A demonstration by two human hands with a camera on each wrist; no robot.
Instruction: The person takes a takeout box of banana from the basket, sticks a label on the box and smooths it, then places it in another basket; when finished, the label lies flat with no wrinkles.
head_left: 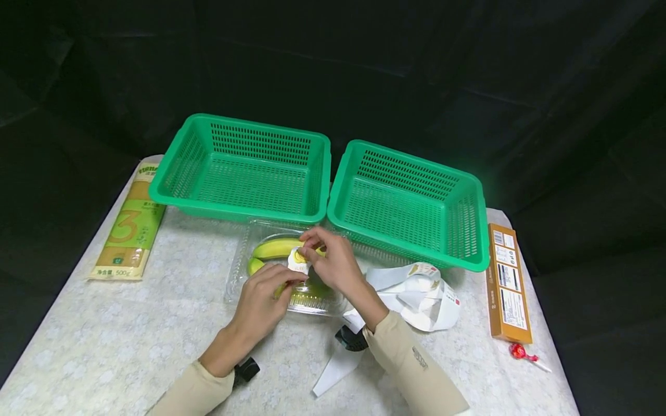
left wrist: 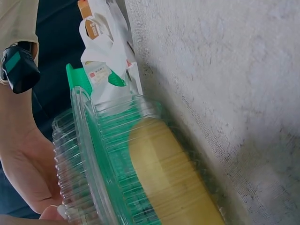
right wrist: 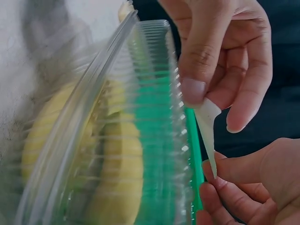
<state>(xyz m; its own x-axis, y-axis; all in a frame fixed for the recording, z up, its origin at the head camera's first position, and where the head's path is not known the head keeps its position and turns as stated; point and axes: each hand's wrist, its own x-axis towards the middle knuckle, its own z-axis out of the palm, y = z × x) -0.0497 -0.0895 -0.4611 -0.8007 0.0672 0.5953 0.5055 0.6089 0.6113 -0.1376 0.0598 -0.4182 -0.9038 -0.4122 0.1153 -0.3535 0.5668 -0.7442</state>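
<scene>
A clear plastic clamshell box (head_left: 239, 277) stands in front of the baskets with bananas (head_left: 274, 248) inside, its lid down. Above the lid, a small white sticker (head_left: 298, 261) with a yellow print is stretched between both hands. My left hand (head_left: 266, 293) pinches its near edge. My right hand (head_left: 333, 259) pinches the far edge. In the right wrist view the sticker (right wrist: 208, 133) is bent between thumbs and fingers, beside the ribbed lid (right wrist: 176, 103). A banana (left wrist: 171, 173) shows through the box wall in the left wrist view.
Two green baskets (head_left: 239, 216) (head_left: 411, 251) stand side by side behind the box. A loose heap of white label strip (head_left: 442, 309) lies by my right forearm. A spaghetti pack (head_left: 127, 228) is at left; an orange carton (head_left: 507, 283) and a red lollipop (head_left: 518, 351) are at right.
</scene>
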